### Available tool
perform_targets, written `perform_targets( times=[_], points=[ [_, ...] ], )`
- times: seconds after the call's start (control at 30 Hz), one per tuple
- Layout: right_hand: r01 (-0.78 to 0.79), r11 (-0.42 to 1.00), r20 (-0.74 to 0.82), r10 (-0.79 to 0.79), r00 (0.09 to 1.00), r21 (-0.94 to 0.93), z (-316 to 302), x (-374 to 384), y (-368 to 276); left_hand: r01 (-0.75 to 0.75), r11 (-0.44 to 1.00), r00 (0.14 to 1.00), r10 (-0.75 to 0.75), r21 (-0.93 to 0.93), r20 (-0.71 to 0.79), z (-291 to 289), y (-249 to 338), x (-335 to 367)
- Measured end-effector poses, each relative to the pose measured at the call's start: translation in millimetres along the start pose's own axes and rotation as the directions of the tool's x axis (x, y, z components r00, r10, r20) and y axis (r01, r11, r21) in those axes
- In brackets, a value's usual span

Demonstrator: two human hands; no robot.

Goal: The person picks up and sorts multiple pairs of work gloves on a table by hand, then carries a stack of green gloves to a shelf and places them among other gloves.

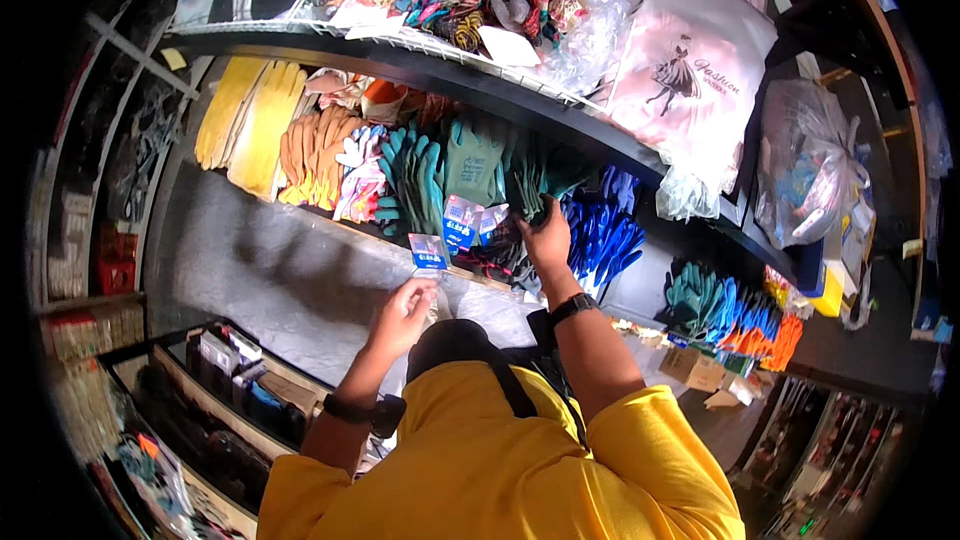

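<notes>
Hands apart, both near the light green glove in the middle of the display row. Right hand below and to the right of the light green glove, fingers bent and touching the lower ends of the dark green gloves; cannot tell whether clamped on one or merely resting against the bunch. Dark green gloves immediately right of the light green glove, partly in shadow.

Left hand well below and to the left of the light green glove, fingers curled inward; cannot tell whether empty or pinching something small. Nearest to that hand, below and left of the light green glove, a blue-and-white card. Directly below the light green glove, a pair of blue header cards.

Just left of the light green glove, teal gloves; farther left, red-and-white patterned gloves, then tan gloves, then long yellow gloves. To the right of the light green glove, past the dark green gloves, bright blue gloves. Above and well right, a pink bag.
</notes>
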State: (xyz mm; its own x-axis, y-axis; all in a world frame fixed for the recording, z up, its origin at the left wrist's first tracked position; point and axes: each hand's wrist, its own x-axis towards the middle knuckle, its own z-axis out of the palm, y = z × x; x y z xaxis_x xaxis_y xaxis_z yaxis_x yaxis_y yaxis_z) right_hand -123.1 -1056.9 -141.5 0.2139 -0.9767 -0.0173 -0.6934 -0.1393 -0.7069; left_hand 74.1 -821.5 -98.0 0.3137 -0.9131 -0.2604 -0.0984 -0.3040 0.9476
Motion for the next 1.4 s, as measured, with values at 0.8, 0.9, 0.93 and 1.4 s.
perform_targets(
  times=[0.8, 0.9, 0.93, 1.4],
  points=[
    [0.252, 0.844, 0.212, -0.169, 0.963, -0.474, -153, -185, -96, 0.785, 0.149, 0.584, 0.145, -0.601, 0.799, 158, 73, 81],
    [0.295, 0.829, 0.213, -0.217, 0.953, -0.476, -162, -199, -84, 0.786, 0.092, 0.600, 0.122, -0.611, 0.790, 172, 73, 66],
    [0.299, 0.839, 0.191, -0.237, 0.953, -0.455, -165, -203, -77, 0.794, 0.095, 0.589, 0.126, -0.601, 0.798, 177, 74, 61],
    [0.174, 0.984, 0.202, -0.162, 0.966, -0.046, -276, -247, 84, 0.739, 0.468, 0.654, -0.326, -0.485, 0.683, 335, 81, 0]
  ],
)
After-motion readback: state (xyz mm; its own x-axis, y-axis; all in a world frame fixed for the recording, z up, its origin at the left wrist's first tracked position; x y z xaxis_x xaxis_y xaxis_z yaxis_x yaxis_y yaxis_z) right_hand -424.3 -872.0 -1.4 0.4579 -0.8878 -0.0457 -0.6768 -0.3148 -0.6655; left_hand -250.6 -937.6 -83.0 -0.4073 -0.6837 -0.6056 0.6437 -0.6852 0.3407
